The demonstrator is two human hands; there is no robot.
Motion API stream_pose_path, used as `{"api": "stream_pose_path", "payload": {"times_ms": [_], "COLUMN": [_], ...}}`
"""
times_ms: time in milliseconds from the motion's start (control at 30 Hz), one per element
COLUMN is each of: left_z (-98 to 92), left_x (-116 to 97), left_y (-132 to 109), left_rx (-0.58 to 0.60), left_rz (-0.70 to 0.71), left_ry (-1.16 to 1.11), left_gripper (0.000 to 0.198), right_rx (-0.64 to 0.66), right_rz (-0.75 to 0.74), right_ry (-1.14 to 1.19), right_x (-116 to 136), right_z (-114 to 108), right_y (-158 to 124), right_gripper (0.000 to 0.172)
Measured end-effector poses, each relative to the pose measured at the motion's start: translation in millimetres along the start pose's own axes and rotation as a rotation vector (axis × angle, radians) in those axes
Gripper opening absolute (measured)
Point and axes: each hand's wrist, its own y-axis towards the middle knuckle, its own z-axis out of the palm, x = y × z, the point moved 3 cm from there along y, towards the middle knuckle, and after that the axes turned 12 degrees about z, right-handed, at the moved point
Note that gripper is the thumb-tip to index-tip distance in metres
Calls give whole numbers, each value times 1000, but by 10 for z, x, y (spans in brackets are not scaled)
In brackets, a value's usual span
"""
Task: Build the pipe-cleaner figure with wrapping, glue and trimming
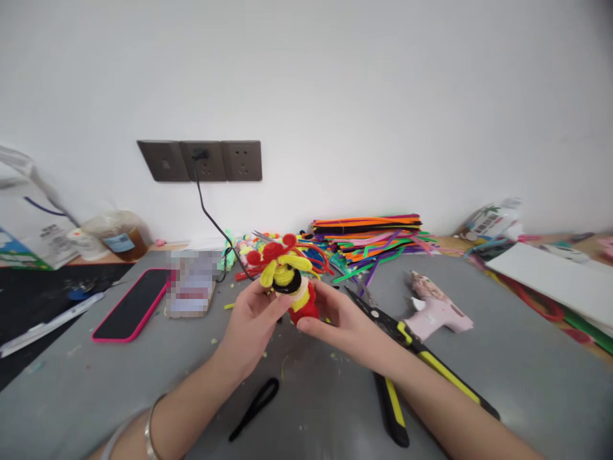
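Observation:
Between my two hands, above the grey table, is a small pipe-cleaner doll (pixel 302 303) with a yellow and black head, yellow ear-like loops on top and a red lower body. My left hand (pixel 255 319) grips its head side, thumb across the front. Around the red lower part curls my right hand (pixel 342 322), its thumb near the base. The fingers behind the doll are partly hidden. Nearer to me lies a bent black pipe cleaner (pixel 255 409). Beside and under my right forearm rest large black and yellow pliers-like cutters (pixel 400 335).
A pink glue gun (pixel 438 306) lies right of the cutters. Bundled coloured pipe cleaners (pixel 366 227) and small pompoms line the back. A pink-edged phone (pixel 134 305) lies left. A black cord (pixel 211 217) runs down from the wall socket (pixel 201 161). A jar (pixel 125 236) stands back left.

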Motion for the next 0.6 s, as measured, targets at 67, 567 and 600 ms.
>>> {"api": "stream_pose_path", "payload": {"times_ms": [67,567,600], "left_z": [-9,-270,-269], "left_x": [-1,-321,-343], "left_y": [-6,153,158], "left_rx": [49,109,138], "left_rz": [10,844,889], "left_ry": [23,928,972], "left_gripper": [33,60,51], "right_rx": [54,-496,-512], "right_rz": [-7,-216,-242], "right_ry": [65,-608,-633], "right_x": [4,41,40], "right_z": [73,-83,-80], "right_y": [-5,-38,-43], "right_gripper": [43,25,24]}}
